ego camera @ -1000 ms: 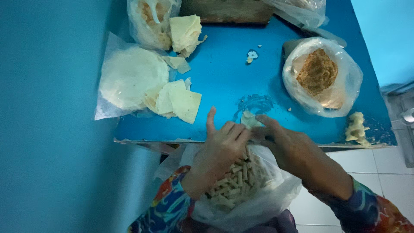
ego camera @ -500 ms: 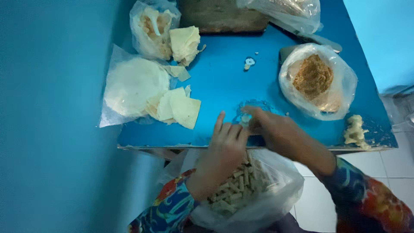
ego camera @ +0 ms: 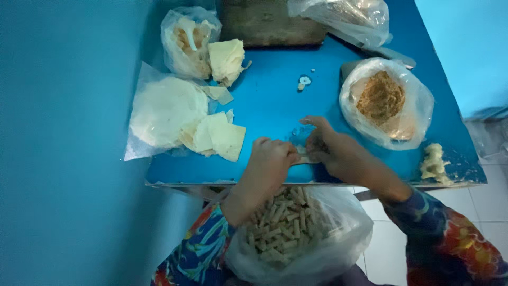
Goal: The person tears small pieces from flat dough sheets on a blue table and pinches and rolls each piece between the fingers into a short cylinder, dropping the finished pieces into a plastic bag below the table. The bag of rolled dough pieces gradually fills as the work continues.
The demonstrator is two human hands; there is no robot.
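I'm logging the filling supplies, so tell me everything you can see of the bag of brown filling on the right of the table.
The bag of brown filling is clear thin plastic, crinkled, its mouth rolled open. It holds a mound of brownish, shredded-looking filling. It sits upright on the blue table, right of the right hand, apparently not touching it. It looks to rest on a flat tray, mostly hidden.

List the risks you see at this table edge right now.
The small roll pinched between the left hand and right hand sits near the table edge; it might slip off. The open bag of filling lies close to the right forearm, so a nudge may spill it. The cut wrappers lie uncovered and may dry out.
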